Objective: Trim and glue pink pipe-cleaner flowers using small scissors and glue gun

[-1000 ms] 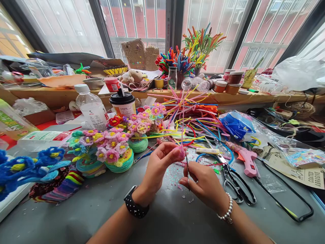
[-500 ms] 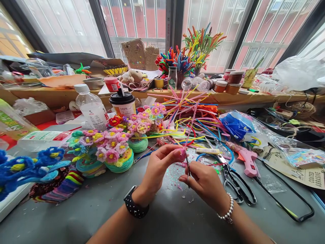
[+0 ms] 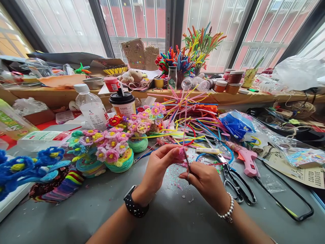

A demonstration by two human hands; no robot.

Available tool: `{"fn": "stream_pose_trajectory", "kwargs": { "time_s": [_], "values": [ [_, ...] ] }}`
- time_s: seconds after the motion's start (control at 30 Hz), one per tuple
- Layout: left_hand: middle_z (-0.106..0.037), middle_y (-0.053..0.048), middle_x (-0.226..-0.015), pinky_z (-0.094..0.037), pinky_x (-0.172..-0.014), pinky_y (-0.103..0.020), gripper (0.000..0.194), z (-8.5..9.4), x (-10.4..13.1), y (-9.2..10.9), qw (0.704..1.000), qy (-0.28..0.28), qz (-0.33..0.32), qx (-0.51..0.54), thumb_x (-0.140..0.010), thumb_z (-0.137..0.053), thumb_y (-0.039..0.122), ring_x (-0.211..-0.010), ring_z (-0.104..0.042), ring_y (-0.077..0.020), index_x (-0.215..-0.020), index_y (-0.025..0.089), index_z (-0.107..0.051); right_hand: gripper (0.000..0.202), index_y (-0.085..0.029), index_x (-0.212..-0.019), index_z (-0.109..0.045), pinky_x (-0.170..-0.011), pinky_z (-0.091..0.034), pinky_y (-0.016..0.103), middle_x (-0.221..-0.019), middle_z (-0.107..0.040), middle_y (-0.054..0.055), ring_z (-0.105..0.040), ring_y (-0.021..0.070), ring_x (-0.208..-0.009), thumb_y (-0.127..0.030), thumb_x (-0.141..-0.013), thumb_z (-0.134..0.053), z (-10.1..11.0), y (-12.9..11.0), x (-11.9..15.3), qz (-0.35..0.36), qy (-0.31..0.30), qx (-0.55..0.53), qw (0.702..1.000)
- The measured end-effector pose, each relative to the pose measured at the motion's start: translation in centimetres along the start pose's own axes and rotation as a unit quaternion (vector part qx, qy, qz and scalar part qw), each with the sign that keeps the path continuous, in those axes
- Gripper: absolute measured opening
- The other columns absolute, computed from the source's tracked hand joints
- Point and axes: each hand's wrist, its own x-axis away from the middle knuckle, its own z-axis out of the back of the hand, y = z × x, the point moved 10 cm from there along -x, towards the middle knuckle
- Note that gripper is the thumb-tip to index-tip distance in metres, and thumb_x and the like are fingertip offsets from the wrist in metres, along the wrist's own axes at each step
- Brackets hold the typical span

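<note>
Between the thumb and fingers of my left hand is a pink pipe cleaner, bunched into a fuzzy clump at the fingertips, its thin tail standing almost straight up. My right hand is closed on small metal scissors. Their blades point up and touch or nearly touch the base of the tail; whether they meet I cannot tell. Both hands are close together over the grey table, where pink scraps and glitter lie. Left of my hands stand pink pipe cleaner flowers in a green-yellow pot.
Larger scissors and a pink glue gun with a black cord lie at right. Beyond my hands is a heap of loose pipe cleaners. A plastic bottle and a lidded cup stand behind the flowers.
The tail of the pink pipe cleaner has swung from leaning right to nearly upright. The scissors' blades have tilted slightly left; both hands stay almost in place.
</note>
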Motion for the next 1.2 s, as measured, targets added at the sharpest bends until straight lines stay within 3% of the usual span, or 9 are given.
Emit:
{"fn": "stream_pose_trajectory", "kwargs": {
  "time_s": [0.4,0.67,0.93,1.2],
  "values": [
    [-0.064,0.0,-0.076,-0.044,-0.068,-0.02,0.015,0.2,0.0,0.2,1.0,0.012,-0.019,-0.008,-0.064,-0.067,0.023,-0.071,-0.055,-0.0092,-0.078,0.017,-0.065,0.054,-0.016,-0.048,-0.048,-0.044,-0.028,0.019,-0.044,-0.048,-0.002,-0.042,0.007,-0.041,-0.048,-0.087,-0.027,0.5,-0.1,0.0,0.009,0.036,-0.005,0.999],
    [-0.058,-0.001,-0.091,-0.041,-0.074,-0.021,0.017,0.2,-0.1,1.3,0.994,0.005,-0.082,-0.077,-0.067,-0.064,0.024,-0.084,-0.052,-0.0117,-0.083,0.02,-0.065,0.054,-0.016,-0.046,-0.043,-0.044,-0.026,0.019,-0.043,-0.044,-0.003,-0.038,0.0069,-0.041,-0.051,-0.085,-0.03,-0.1,0.4,0.0,-0.012,0.018,-0.001,1.0],
    [-0.049,-0.004,-0.09,-0.044,-0.077,-0.025,0.017,-0.4,0.9,3.9,0.954,0.029,-0.21,-0.21,-0.065,-0.065,0.023,-0.088,-0.05,-0.015,-0.082,0.019,-0.065,0.051,-0.017,-0.055,-0.046,-0.044,-0.024,0.02,-0.048,-0.042,-0.004,-0.037,0.0087,-0.044,-0.063,-0.075,-0.036,-0.9,1.2,0.2,-0.066,-0.039,0.001,0.997],
    [-0.047,-0.005,-0.09,-0.041,-0.084,-0.03,0.02,-1.3,1.3,4.1,0.922,0.003,-0.251,-0.295,-0.067,-0.064,0.023,-0.091,-0.048,-0.0174,-0.087,0.02,-0.064,0.047,-0.017,-0.054,-0.043,-0.047,-0.024,0.02,-0.049,-0.042,-0.003,-0.038,0.009,-0.046,-0.056,-0.08,-0.036,-1.1,1.9,0.4,-0.093,-0.046,-0.032,0.994]
  ]
}}
